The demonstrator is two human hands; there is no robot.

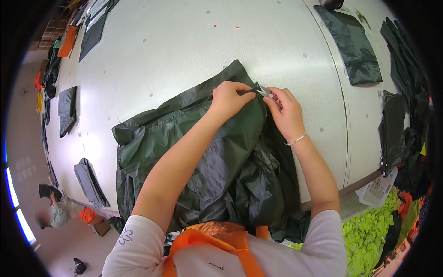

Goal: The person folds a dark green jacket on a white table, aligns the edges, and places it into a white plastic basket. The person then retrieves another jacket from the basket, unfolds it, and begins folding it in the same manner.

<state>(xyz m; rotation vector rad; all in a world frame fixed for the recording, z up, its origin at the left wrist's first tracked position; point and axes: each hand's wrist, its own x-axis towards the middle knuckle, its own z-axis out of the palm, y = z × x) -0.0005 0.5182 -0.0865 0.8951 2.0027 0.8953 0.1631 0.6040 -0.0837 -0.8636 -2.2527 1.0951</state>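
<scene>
Dark green, shiny fabric, seemingly a garment (217, 152), lies crumpled on the pale table in front of me and hangs toward my lap. My left hand (230, 100) pinches the fabric's edge near its upper right corner. Just to the right, my right hand (285, 111) is closed around small metal thread snips (266, 92). Their blades point left at the pinched edge, close to my left fingertips. Whether the blades touch the cloth I cannot tell. A beaded bracelet circles my right wrist.
Folded dark green pieces lie on the table (194, 37) at left (67, 111), lower left (90, 182) and upper right (355, 51). More dark garments (392, 131) pile along the right. Bright yellow-green cloth (369, 231) heaps below the right edge. Another person (59, 214) is at far left.
</scene>
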